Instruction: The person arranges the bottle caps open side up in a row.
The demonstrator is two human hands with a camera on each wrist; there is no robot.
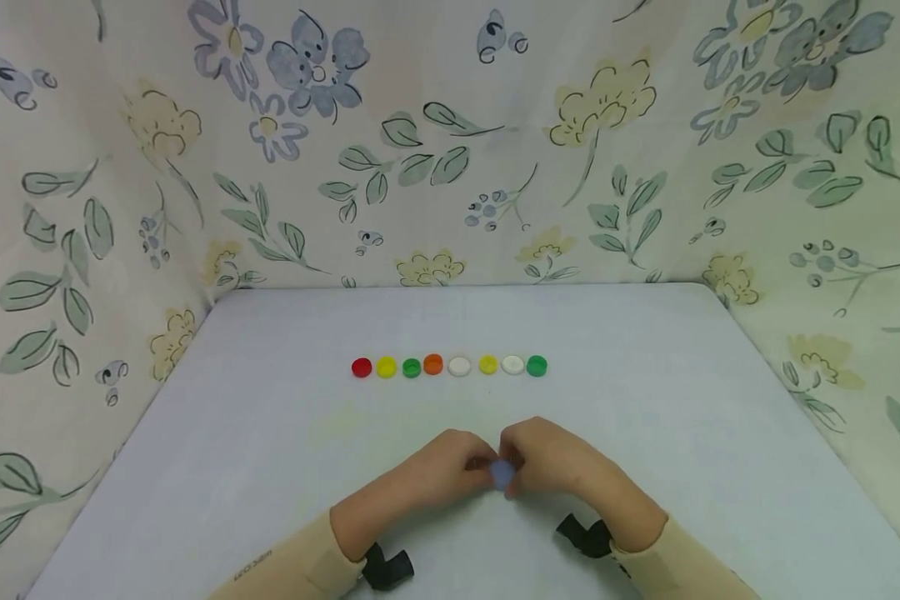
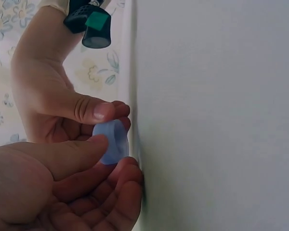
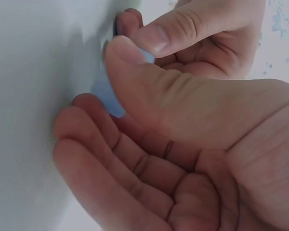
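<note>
A light blue bottle cap (image 1: 502,474) is held between both hands, low over the near middle of the white table. My left hand (image 1: 444,468) pinches it from the left, the thumb pressed on its side. From the right, my right hand (image 1: 553,457) grips it too. In the left wrist view the cap (image 2: 111,141) is tipped on its side, its hollow facing the table. Fingers and a thumb partly cover the cap (image 3: 108,96) in the right wrist view.
Farther back on the table (image 1: 270,433) stretches a row of several caps: red (image 1: 362,367), yellow (image 1: 386,367), green (image 1: 412,367), orange (image 1: 433,364), white (image 1: 460,367), then more yellow, white and green. Floral cloth (image 1: 435,167) hangs behind and along both sides.
</note>
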